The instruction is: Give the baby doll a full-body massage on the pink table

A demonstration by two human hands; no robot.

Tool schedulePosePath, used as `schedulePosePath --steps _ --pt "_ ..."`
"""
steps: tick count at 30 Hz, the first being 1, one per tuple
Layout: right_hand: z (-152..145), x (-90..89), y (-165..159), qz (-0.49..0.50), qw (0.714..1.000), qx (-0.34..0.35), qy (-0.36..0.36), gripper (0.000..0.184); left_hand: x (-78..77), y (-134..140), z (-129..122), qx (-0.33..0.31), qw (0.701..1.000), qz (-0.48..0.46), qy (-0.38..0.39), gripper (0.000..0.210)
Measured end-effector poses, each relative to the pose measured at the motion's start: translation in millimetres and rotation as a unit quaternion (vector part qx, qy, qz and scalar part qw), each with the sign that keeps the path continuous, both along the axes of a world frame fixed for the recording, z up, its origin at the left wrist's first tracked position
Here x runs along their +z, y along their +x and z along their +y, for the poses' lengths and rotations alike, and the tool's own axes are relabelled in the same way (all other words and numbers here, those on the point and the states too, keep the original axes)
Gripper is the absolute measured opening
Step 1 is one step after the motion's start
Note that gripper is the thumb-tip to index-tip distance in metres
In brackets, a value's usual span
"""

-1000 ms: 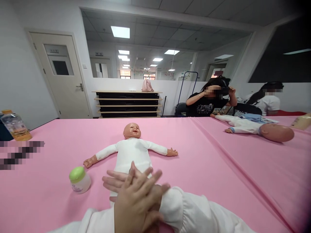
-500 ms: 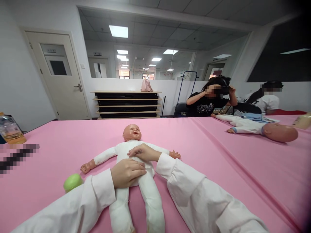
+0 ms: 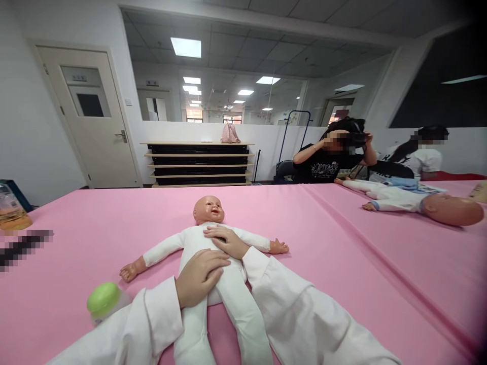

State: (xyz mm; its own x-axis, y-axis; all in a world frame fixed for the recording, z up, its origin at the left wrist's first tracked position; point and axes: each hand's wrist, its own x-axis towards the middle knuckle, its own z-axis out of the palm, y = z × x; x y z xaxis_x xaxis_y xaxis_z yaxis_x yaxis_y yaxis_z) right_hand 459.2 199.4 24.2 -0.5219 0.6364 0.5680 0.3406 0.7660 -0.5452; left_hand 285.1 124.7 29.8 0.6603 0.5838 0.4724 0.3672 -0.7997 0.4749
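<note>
A baby doll (image 3: 198,241) with a white cloth body lies on its back on the pink-covered table, head away from me and arms spread. Across its lower belly rests my left hand (image 3: 203,276), palm down with the fingers stretched out. My right hand (image 3: 228,241) lies flat on the chest, just above the left one, its fingers extended. Neither hand grasps anything. Beside my left sleeve stands a container with a green lid (image 3: 103,299), partly hidden by that sleeve.
A second doll (image 3: 403,197) lies at the right of the pink table cover (image 3: 315,238). Left stands a bottle of yellowish liquid (image 3: 13,210). Beyond the table sit a person in black (image 3: 327,159) and another in white (image 3: 428,157). A shelf rack (image 3: 200,165) stands against the wall.
My right hand has flattened onto the doll's chest from a more arched pose. My left hand stays on the belly. The view has shifted slightly, showing more of the green-lidded container.
</note>
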Motion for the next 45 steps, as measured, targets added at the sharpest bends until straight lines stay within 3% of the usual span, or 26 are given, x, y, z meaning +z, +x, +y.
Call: schedulePosePath --steps 4,6,9,12,14,18,20,23,26,30,35,37,40,45 --pt "-6.7 -2.9 2.7 0.056 0.996 -0.047 0.042 0.014 -6.0 -2.1 -2.3 0.067 0.991 -0.109 0.031 0.021" --pt "-9.0 3.2 -2.1 0.045 0.996 -0.041 0.059 0.013 -5.3 -3.3 -5.0 0.027 0.991 -0.109 0.076 0.017" --pt "-11.3 14.5 -13.2 0.020 0.998 0.029 0.048 0.017 -2.3 -3.5 -8.3 -0.068 0.986 -0.089 0.124 0.020" --pt "-12.7 21.3 -23.2 -0.021 0.993 0.109 0.029 0.015 0.8 -1.8 -8.8 -0.118 0.983 -0.053 0.131 0.029" --pt "-12.9 22.8 -26.1 -0.072 0.989 0.123 0.023 0.016 3.2 -0.5 -8.5 -0.131 0.984 -0.013 0.121 0.037" --pt "-9.7 20.6 -21.8 -0.185 0.981 0.049 0.011 0.026 8.1 1.7 -9.1 -0.100 0.990 0.058 0.084 0.045" --pt "-6.4 15.9 -17.6 -0.186 0.982 -0.018 0.012 0.029 9.0 2.7 -9.7 -0.063 0.993 0.071 0.068 0.046" --pt "-2.1 4.8 -12.6 -0.084 0.990 -0.111 0.017 0.030 5.7 3.4 -9.0 0.001 0.996 0.067 0.051 0.041" --pt "-2.3 -5.2 -10.6 0.020 0.985 -0.161 0.050 0.038 -1.6 2.8 -6.8 0.063 0.996 0.003 0.068 0.032" --pt "-8.1 -5.7 -13.8 0.032 0.986 -0.134 0.097 0.044 -8.6 1.1 -6.7 0.077 0.985 -0.080 0.131 0.024" --pt "-11.0 9.0 -22.5 -0.056 0.994 0.004 0.090 0.018 -6.9 1.1 -8.0 -0.051 0.982 -0.048 0.174 0.027" --pt "-9.8 13.1 -23.9 -0.108 0.990 0.035 0.080 0.020 -4.4 2.1 -7.5 -0.099 0.982 -0.013 0.163 0.033" --pt "-5.9 12.7 -22.6 -0.146 0.988 0.014 0.057 0.031 0.3 4.0 -8.0 -0.127 0.983 0.041 0.129 0.045" --pt "3.5 -2.4 -17.4 -0.013 0.993 -0.115 0.022 0.032 3.2 5.4 -11.5 -0.035 0.993 0.078 0.082 0.049"
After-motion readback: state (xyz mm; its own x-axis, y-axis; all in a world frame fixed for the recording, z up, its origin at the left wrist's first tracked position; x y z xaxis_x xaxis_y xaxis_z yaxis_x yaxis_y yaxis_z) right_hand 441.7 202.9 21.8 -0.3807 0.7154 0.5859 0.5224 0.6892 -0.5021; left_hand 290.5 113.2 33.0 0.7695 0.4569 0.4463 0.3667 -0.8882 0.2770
